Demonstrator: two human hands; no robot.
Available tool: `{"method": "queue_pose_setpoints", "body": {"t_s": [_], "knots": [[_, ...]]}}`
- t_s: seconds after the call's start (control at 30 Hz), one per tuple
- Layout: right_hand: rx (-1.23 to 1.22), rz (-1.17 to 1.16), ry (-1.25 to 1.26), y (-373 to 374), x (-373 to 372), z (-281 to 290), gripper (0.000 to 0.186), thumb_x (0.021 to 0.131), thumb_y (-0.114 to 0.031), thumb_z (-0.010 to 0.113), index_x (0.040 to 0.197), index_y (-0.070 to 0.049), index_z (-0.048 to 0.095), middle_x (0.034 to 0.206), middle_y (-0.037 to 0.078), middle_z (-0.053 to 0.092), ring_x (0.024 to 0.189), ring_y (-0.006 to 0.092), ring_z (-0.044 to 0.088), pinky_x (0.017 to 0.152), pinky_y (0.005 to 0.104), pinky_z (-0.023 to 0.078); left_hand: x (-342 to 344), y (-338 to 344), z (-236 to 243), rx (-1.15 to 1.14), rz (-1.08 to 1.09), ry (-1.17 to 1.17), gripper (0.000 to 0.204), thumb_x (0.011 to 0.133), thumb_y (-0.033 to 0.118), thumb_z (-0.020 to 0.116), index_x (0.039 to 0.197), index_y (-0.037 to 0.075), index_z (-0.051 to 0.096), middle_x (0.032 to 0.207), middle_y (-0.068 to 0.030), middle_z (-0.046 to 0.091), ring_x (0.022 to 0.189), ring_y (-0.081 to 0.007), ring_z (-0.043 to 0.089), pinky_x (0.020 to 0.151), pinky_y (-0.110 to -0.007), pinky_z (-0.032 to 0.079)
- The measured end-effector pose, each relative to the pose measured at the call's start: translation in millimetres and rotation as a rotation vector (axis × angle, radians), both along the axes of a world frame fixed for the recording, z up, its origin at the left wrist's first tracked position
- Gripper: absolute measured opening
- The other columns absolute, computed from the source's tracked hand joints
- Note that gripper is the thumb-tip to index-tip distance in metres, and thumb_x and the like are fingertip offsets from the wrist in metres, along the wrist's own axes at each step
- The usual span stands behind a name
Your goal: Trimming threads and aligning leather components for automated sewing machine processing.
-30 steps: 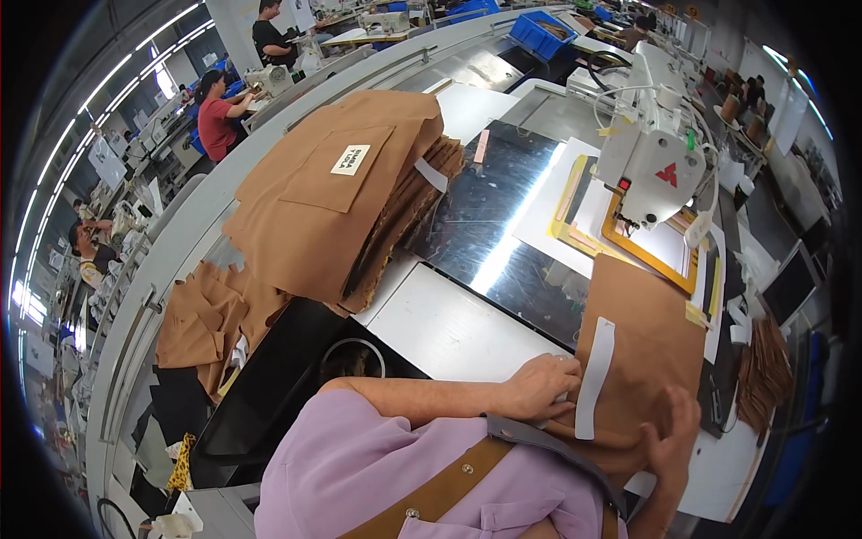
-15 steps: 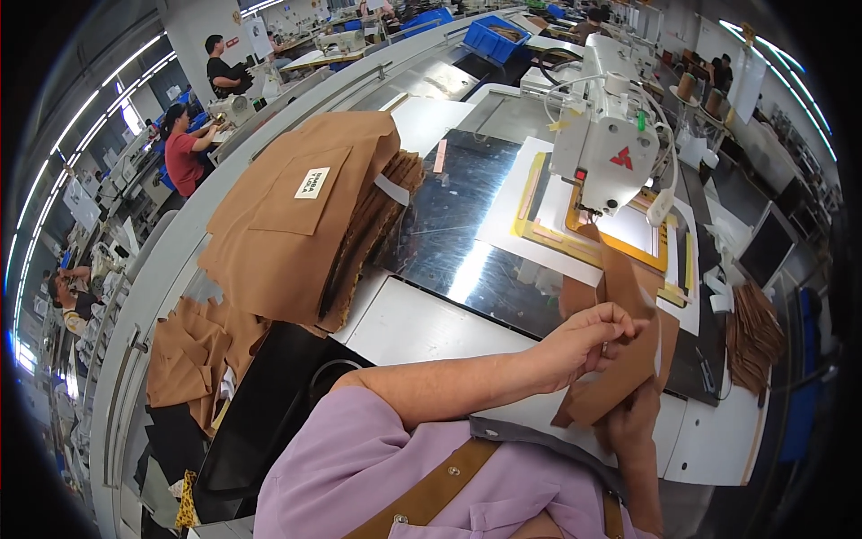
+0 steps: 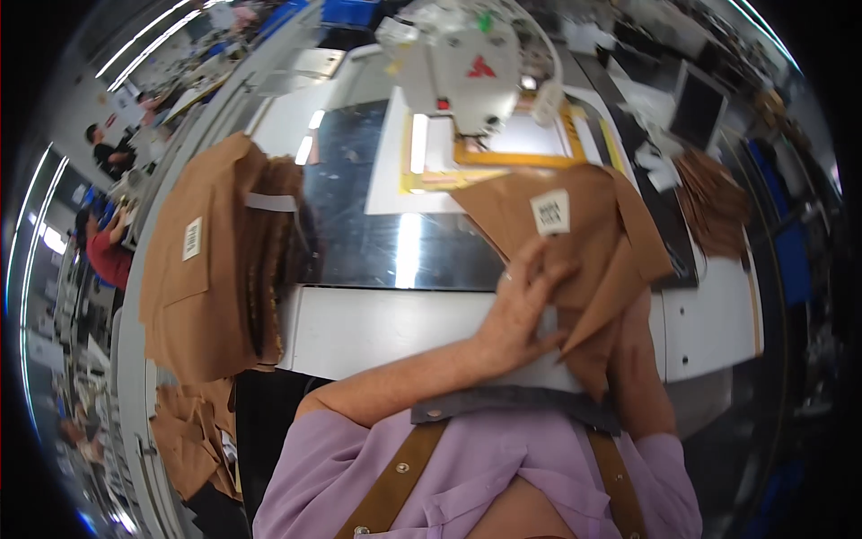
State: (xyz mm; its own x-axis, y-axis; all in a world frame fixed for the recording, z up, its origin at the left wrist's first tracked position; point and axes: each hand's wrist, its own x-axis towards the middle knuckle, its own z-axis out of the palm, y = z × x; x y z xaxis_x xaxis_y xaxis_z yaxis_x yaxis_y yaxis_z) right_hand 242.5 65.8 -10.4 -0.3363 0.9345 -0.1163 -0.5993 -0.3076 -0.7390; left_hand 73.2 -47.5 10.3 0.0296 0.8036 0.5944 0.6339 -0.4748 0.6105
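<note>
A brown fabric piece (image 3: 575,216) with a small white label is held up in front of me, its sides folded and hanging in points. My left hand (image 3: 525,301) rests against its front just below the label, fingers spread. Behind the piece's right side is my right hand (image 3: 631,328), which holds it from beneath; its fingers are hidden by the fabric. Beyond the piece stands a white sewing machine (image 3: 467,67), with a yellow-orange clamp frame (image 3: 521,162) under its head.
A thick stack of brown labelled pieces (image 3: 202,269) stands at the left, with loose brown scraps (image 3: 193,440) below it. More brown pieces (image 3: 714,202) lie at the right near a dark monitor (image 3: 699,106). A shiny dark metal plate (image 3: 359,242) covers the machine bed.
The brown piece has been opened out and turned, so its labelled face shows. My left hand has gone from a closed pinch to spread fingers on it. The view has swung to the right.
</note>
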Motion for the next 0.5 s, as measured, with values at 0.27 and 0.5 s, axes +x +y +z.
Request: {"method": "queue_pose_setpoints", "body": {"t_s": [0.27,0.5], "knots": [[-0.179,0.135,0.495,-11,10,-7,0.073,0.105,-0.065,0.037,0.147,-0.007,0.05,0.144,0.014,0.057,0.13,0.0304,0.058,0.109,0.0449,0.048,-15,39,-12,0.073,0.059,0.136,0.076,0.074,-0.009,0.075,0.145,0.005,0.053,0.152,-0.0214,0.042,0.122,-0.0379,0.057,0.1,-0.043,0.053],[0.506,0.568,-0.105,-43,50,-29,0.104,0.091,-0.073,0.063,0.16,-0.005,0.027,0.155,0.01,0.046,0.145,0.0279,0.043,0.118,0.0431,0.035,-19,44,6,0.037,0.047,0.189,0.053,0.084,-0.008,0.059,0.136,0.001,0.061,0.125,-0.021,0.063,0.104,-0.0375,0.066,0.088,-0.044,0.055]]}}
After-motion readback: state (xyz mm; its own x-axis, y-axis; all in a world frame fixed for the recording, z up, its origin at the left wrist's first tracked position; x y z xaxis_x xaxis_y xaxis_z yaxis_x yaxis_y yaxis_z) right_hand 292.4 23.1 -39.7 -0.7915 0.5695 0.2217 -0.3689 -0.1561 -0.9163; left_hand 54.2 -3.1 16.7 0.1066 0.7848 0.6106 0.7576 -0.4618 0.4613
